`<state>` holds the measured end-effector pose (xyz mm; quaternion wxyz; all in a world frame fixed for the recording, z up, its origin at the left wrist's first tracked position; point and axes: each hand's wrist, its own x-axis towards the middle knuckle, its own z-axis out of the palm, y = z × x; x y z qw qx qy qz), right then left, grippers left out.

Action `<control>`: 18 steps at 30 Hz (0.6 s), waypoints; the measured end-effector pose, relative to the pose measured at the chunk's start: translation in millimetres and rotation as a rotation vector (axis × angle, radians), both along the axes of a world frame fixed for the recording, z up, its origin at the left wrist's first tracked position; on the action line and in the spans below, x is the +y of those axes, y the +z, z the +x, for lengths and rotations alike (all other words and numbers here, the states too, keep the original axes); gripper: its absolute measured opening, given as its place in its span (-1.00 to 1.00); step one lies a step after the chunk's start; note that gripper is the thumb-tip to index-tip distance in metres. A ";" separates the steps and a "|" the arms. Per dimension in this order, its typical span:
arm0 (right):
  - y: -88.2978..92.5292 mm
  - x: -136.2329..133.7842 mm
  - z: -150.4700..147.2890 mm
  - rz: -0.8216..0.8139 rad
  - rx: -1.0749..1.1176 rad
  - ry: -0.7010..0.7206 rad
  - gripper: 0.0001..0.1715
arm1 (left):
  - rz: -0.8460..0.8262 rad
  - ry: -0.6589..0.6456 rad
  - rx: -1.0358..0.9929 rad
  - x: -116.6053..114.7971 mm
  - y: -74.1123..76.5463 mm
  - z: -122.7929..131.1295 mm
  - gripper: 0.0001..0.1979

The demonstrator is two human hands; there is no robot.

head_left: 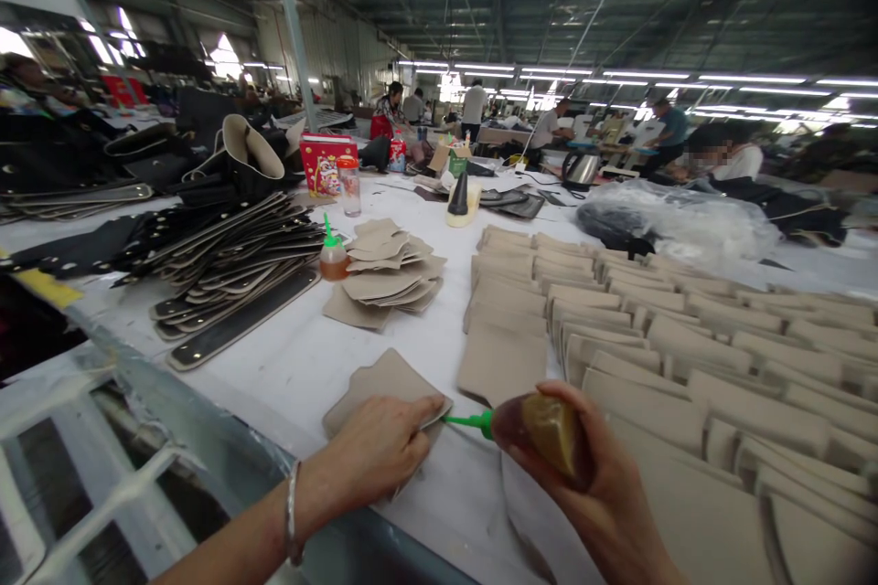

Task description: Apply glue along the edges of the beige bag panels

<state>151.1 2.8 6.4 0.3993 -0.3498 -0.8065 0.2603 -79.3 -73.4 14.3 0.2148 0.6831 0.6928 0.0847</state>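
Observation:
My left hand (377, 448), with a silver bangle on its wrist, grips a beige leather piece (384, 375) near the table's front edge. Its index finger lies along the piece's right corner, and the thumb is hidden. In my right hand (604, 484) is a squeeze glue bottle (541, 434) of brown liquid, tipped sideways. The bottle's thin green nozzle (466, 421) points left, its tip at the piece's right edge beside my index finger. I cannot tell whether the tip touches it. Behind my left hand lies a loose stack of similar beige pieces (390, 279).
Overlapping rows of beige pieces (637, 338) cover the table's right side. A second glue bottle (334, 258) stands by a pile of black straps (233, 260) at left. Further back are a clear jar (349, 187), a red box (322, 164), plastic wrap (686, 219) and several people working.

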 end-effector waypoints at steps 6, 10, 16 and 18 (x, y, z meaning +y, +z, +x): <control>-2.1 -0.9 4.5 -0.041 0.009 0.009 -0.51 | 0.037 -0.005 -0.039 -2.8 -2.4 -0.7 -0.47; -5.2 -0.4 8.7 -0.199 -0.006 0.085 -0.45 | 0.055 0.013 -0.039 -4.3 -3.0 -1.1 -0.49; -15.2 1.3 10.4 -0.199 -0.005 0.017 -0.41 | 0.049 0.004 -0.098 -6.9 -2.7 -2.8 -0.54; -15.9 -2.7 10.1 -0.250 -0.015 0.094 -0.41 | 0.050 0.006 -0.121 -8.1 -4.0 -3.8 -0.55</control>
